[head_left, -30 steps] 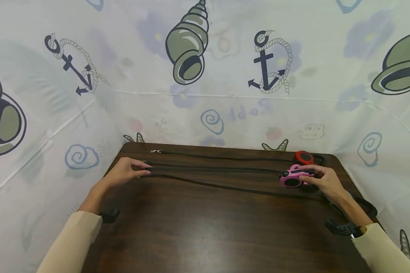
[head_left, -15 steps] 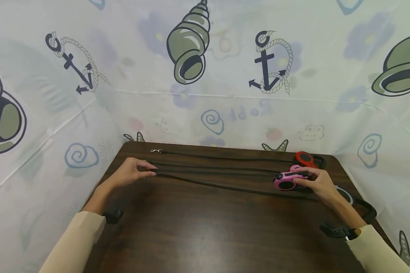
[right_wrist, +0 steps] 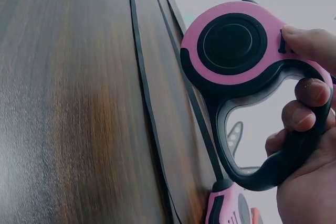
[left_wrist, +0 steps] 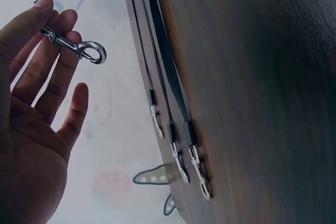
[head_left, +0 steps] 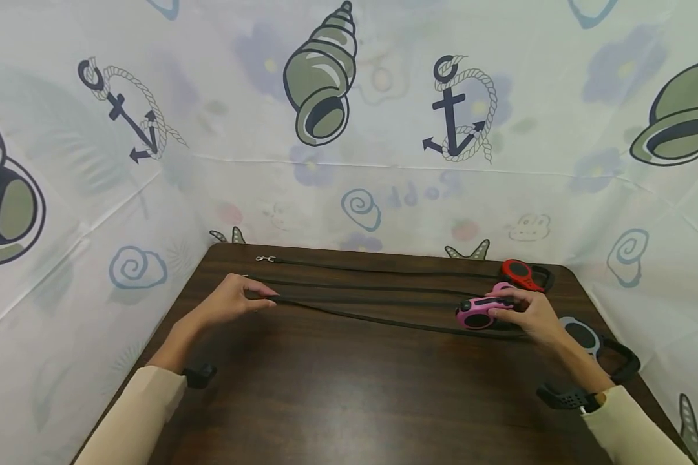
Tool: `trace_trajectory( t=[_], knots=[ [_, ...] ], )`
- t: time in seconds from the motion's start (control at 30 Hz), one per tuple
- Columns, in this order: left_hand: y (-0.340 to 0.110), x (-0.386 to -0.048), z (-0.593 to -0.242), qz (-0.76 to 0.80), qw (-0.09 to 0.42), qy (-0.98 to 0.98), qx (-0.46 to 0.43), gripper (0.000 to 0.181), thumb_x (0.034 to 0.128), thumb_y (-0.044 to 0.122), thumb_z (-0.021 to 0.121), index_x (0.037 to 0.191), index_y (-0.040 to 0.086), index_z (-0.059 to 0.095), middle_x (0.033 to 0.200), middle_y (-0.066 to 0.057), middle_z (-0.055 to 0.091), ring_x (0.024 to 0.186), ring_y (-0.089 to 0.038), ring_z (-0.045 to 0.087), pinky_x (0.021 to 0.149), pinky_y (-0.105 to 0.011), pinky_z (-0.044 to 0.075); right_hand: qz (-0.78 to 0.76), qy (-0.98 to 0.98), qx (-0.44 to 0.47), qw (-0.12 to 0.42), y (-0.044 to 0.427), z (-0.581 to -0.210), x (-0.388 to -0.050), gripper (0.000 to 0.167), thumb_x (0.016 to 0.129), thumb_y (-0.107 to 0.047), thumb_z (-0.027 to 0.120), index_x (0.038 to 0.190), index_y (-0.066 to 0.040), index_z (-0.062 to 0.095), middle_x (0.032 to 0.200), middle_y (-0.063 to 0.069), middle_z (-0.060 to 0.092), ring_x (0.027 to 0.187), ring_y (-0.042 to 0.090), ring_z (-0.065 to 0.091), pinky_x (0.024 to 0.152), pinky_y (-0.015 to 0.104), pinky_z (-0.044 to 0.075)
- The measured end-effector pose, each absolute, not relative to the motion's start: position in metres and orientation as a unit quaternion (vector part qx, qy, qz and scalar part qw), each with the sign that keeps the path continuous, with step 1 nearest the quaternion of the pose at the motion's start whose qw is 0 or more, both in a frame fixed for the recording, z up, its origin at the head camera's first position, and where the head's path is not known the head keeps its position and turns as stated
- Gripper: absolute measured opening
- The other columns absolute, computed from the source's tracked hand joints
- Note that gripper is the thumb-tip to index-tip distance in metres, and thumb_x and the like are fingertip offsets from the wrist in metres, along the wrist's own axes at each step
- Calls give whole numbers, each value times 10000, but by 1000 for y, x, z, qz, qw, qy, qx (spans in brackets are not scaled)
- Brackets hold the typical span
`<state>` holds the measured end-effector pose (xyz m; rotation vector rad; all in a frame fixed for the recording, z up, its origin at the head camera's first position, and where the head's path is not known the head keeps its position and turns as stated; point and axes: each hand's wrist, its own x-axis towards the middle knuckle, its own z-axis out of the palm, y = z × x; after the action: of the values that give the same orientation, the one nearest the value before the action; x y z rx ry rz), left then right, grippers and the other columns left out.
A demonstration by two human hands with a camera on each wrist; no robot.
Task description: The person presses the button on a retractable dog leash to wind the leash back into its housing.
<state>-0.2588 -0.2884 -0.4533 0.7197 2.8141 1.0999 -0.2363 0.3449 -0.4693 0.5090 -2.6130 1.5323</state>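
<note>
While L hand pinches clip end, R hand (gripping pink reel) has shifted L vs. 1s ago.

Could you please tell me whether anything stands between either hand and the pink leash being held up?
Nothing visible does: the right hand grips the pink leash directly, and the left hand pinches its end at the metal clip. The second pink leash lies on the table, not between.

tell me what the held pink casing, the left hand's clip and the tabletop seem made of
Pink casing: probably hard plastic, smooth and low-gloss, judging by its moulded-looking curves. Clip: likely polished metal, silvery with bright highlights. Tabletop: dark brown wood grain with a sheen; solid wood or laminate, can't tell.
</note>
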Motion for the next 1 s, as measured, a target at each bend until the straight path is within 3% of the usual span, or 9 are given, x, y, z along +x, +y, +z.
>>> trace_trajectory(
  t=[0.17, 0.67, 0.77, 1.0],
  knots=[
    [-281, -257, -452, 356, 12, 903, 240, 174, 908, 139, 854, 1082, 133, 851, 1051, 2, 814, 953, -133, 718, 769, -275, 533, 501, -849, 167, 32, 339, -466, -235, 327, 947, -52, 789, 1251, 49, 721, 1023, -37, 732, 806, 117, 673, 718, 238, 572],
    [-263, -253, -451, 367, 4, 891, 267, 174, 911, 155, 851, 1084, 130, 847, 1039, 22, 815, 731, -100, 600, 694, -280, 487, 492, -851, 180, 38, 324, -460, -230, 308, 933, -54, 805, 1228, 17, 750, 1075, 42, 653, 797, 104, 640, 668, 258, 558],
    [-261, -251, -451, 370, 2, 887, 276, 179, 908, 151, 854, 1081, 104, 845, 1030, 19, 816, 743, -93, 624, 697, -272, 500, 491, -852, 178, 37, 321, -460, -229, 308, 928, -58, 811, 1223, 12, 755, 1100, 84, 644, 831, 119, 640, 685, 269, 574],
    [-252, -249, -452, 369, -10, 885, 282, 182, 905, 162, 859, 1071, 89, 846, 1023, 30, 816, 954, -118, 757, 803, -308, 583, 490, -853, 175, 30, 315, -462, -229, 313, 937, -87, 811, 1236, -13, 756, 1100, 137, 674, 837, 135, 642, 688, 268, 565]
  ],
)
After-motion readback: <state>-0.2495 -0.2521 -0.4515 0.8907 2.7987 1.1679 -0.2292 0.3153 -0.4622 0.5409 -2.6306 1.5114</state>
